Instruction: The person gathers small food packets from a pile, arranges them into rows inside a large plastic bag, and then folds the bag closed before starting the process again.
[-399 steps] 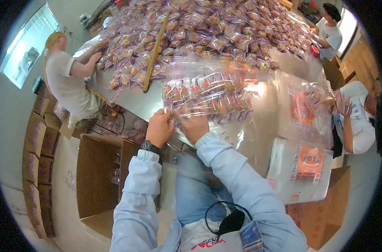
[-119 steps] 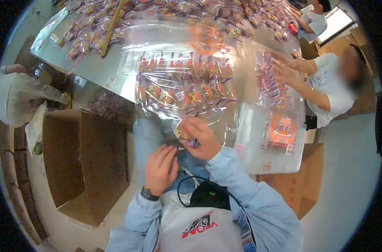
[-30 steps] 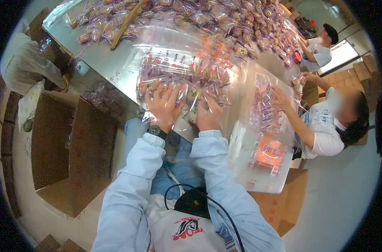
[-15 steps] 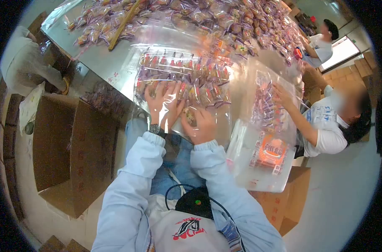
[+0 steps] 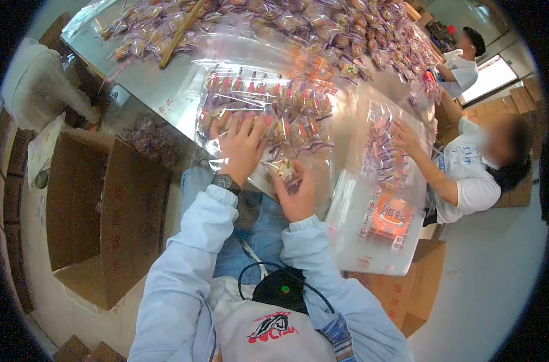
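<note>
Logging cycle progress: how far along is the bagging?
Looks done: two rows of wrapped snacks in the clear bag.
In hand: one snack in the right hand, the left hand over the lower row.
Remaining: likely placing it, then closing the bag; beyond, a loose pile and flat printed bags.

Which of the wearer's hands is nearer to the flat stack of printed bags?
Right: the right hand, holding a small packet, is just left of the stack; the left hand is farther left, over the filled bag.
</note>
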Available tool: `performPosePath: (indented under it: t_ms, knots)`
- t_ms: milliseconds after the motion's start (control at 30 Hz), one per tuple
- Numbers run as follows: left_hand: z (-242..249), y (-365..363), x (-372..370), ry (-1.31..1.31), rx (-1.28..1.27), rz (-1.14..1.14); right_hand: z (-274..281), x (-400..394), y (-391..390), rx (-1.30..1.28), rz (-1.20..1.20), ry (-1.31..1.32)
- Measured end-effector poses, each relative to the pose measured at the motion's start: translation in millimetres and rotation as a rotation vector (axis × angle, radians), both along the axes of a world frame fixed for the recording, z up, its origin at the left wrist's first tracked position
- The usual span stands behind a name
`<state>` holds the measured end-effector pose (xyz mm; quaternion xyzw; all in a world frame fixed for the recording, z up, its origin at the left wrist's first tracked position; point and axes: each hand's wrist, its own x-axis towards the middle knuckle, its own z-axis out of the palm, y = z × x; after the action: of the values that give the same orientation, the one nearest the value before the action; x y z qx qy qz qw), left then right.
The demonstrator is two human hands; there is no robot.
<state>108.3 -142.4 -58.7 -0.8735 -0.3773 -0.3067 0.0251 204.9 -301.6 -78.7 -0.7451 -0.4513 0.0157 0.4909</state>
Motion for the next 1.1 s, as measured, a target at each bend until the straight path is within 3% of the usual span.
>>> performPosePath:
  t_ms: [200, 233, 333, 467, 500, 633, 733, 867, 900, 1100]
  knots:
    - [1, -4, 0, -0.059, 0.021, 0.011, -2, -1, -5, 0.025, 0.077, 0.192]
    - [-1, -4, 1, -0.066, 0.02, 0.014, -1, 1, -9, -0.065, 0.029, -0.104]
    - [-4, -6, 5, -0.068, 0.003, 0.028, 1, 2, -6, -0.088, 0.076, -0.374]
    - [-6, -4, 8, -0.079, -0.005, 0.034, 37, -11, -4, -0.151, 0.183, -0.252]
    - [-9, -2, 9, -0.097, -0.005, 0.026, 32, -1, -8, -0.201, 0.368, -0.191]
    - [1, 0, 2, -0.016, -0.01, 0.023, -4, 25, -2, 0.068, 0.329, -0.358]
    - [8, 2, 3, -0.068, -0.056, 0.004, 18, 15, 18, 0.233, 0.044, -0.048]
    - [16, 0, 3, -0.042, -0.072, 0.028, 16, 13, 38, 0.133, 0.121, 0.101]
    - [16, 2, 3, -0.025, -0.09, 0.026, 20, 22, 45, 0.148, 0.112, -0.249]
    - [11, 5, 8, -0.03, -0.075, 0.063, 42, 39, 62, 0.131, 0.266, -0.445]
